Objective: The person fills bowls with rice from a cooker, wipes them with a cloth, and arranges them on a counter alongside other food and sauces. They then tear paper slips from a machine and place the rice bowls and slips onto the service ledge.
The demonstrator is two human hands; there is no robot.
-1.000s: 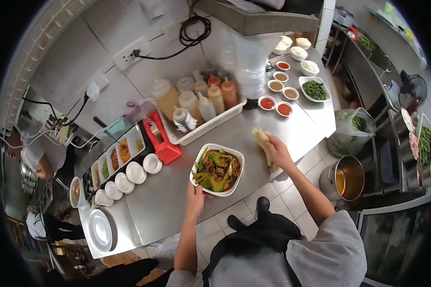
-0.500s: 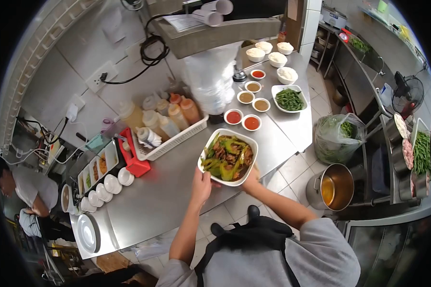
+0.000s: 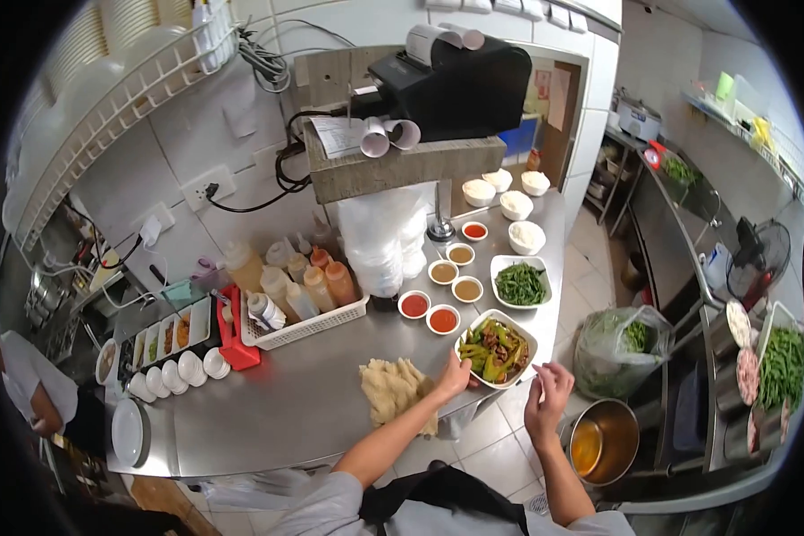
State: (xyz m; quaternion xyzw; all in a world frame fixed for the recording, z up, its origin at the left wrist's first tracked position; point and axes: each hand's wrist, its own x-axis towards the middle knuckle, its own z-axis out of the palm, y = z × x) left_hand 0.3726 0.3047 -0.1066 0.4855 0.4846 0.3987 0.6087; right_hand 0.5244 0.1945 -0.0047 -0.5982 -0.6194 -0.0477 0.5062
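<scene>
A white square bowl of green peppers and meat [image 3: 494,349] is at the right front edge of the steel counter. My left hand [image 3: 454,375] grips its left side, fingers closed on the rim. My right hand [image 3: 550,399] is just right of the bowl, apart from it, fingers loosely curled with nothing visible in them. Behind the bowl are a white dish of green vegetables [image 3: 521,282] and small cups of red sauce [image 3: 443,319] and brown sauce [image 3: 466,288]. A crumpled beige cloth [image 3: 395,393] lies left of my left hand.
The steel counter [image 3: 268,411] holds a basket of squeeze bottles [image 3: 308,326], rice bowls [image 3: 526,237] and a stack of plates [image 3: 131,432]. A large pot [image 3: 609,442] and a plastic bag of greens [image 3: 621,350] stand at right. Another person [image 3: 49,380] is at far left.
The bowl has moved right and towards the vegetable dish. My right hand has let go of it, while my left hand still holds it. The beige cloth has come into view.
</scene>
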